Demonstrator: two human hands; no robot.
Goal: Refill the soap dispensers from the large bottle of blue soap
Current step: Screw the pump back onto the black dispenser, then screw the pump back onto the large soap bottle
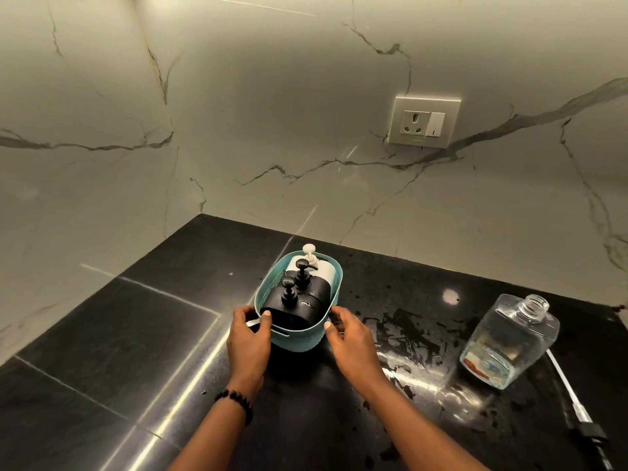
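Both hands, left hand [249, 338] and right hand [350, 338], clasp the near rim of the teal basket [299, 331] holding three dispensers [295, 294] on the black tabletop [136, 334].

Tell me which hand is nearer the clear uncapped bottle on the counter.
Right. The right hand grips the teal basket's near right corner, on the side facing the clear bottle but well apart from it. The left hand holds the basket's far-side corner.

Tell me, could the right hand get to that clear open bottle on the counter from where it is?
Probably yes: the right hand rests at the teal basket, and only bare wet counter lies between it and the clear bottle.
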